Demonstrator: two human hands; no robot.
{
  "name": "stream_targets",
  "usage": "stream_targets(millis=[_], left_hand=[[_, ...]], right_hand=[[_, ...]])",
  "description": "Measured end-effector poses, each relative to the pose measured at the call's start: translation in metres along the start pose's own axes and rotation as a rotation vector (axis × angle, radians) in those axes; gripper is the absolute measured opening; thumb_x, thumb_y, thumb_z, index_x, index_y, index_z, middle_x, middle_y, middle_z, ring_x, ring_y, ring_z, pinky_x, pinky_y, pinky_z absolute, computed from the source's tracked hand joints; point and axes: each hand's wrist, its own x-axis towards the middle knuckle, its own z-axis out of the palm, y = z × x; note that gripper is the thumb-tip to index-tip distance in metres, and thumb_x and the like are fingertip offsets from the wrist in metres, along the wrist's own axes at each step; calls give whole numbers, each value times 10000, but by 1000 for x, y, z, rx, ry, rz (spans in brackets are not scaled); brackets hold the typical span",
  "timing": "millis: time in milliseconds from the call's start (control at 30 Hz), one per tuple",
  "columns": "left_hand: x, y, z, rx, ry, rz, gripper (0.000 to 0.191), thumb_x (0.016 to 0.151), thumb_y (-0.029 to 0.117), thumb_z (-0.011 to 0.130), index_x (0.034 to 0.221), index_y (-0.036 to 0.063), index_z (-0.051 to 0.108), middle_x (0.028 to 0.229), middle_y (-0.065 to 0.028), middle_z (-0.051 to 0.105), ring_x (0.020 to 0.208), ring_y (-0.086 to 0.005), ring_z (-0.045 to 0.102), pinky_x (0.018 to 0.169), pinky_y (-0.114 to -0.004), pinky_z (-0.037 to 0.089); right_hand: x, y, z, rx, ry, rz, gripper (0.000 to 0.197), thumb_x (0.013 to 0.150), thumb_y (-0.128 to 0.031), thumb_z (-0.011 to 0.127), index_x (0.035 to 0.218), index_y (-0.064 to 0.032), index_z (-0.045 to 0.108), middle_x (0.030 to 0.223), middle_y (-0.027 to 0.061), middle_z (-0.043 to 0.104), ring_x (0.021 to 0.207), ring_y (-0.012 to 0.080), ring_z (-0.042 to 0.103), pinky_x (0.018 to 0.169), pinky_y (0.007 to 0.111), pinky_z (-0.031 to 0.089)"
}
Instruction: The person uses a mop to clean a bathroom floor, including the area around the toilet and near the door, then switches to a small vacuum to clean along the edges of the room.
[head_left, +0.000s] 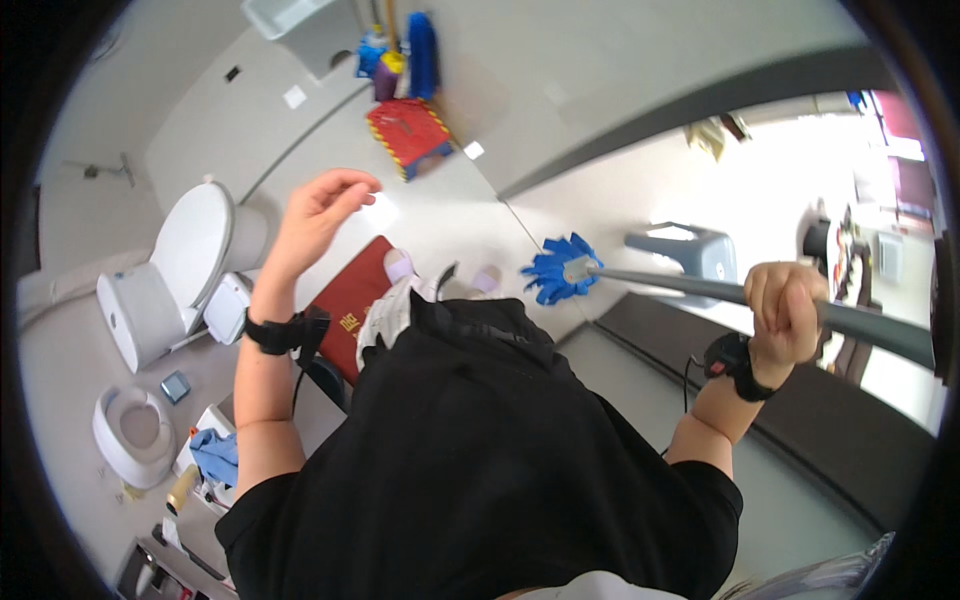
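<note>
My right hand (787, 311) is closed around the grey pole (675, 283) of a mop, which slants across the doorway. The blue strip mop head (561, 268) rests on the pale floor near the threshold, just past my slippered feet. My left hand (326, 217) hangs in the air, fingers loosely curled and apart, holding nothing. Below it lies a red floor mat (349, 307) that bears writing. The white toilet (196, 244), with its lid down, stands beyond my left wrist.
A red step stool (409, 135) stands by the wall, with brooms and a blue brush (422, 56) behind it. Past the dark door frame (697, 112) is a grey plastic stool (690, 259). A child's toilet seat (135, 435) hangs at left, near a blue cloth (216, 455).
</note>
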Motion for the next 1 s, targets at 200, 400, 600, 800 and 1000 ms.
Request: stream_targets(millis=[200,400,600,800,1000], left_hand=[[-21,-25,-65,-74,82,6,170,878,146,525,953,7,589,916,-37,614,822,-108,567,744,-236,439],[-13,-34,-111,5,65,-2,158,861,103,540,979,11,591,908,-33,608,822,-109,563,750,-249,459],[44,-12,-112,217,140,305,370,815,156,602,1157,52,508,1103,-123,561,999,-228,548,838,-308,447],[129,-18,-133,130,343,428,246,825,100,541,1034,-4,463,901,-127,559,863,-232,555,778,-312,434],[207,-18,-201,422,427,392,204,866,184,497,907,4,411,791,-226,529,758,-405,518,640,-412,412]], right_hand=[[66,25,98,190,-97,-54,368,845,-216,476,523,-72,372,406,-8,352,330,90,294,347,231,226],[156,88,198,247,-117,112,370,894,-195,414,552,-65,356,458,0,326,400,83,282,394,231,243],[239,149,288,159,-113,199,365,898,-262,493,594,-70,427,516,-31,407,471,59,377,445,219,306],[306,199,347,116,-114,239,350,864,-279,552,609,-53,474,551,-24,463,523,50,419,476,221,353],[399,196,341,250,-99,-22,133,853,-157,552,893,-40,504,837,15,554,771,73,502,694,231,415]])
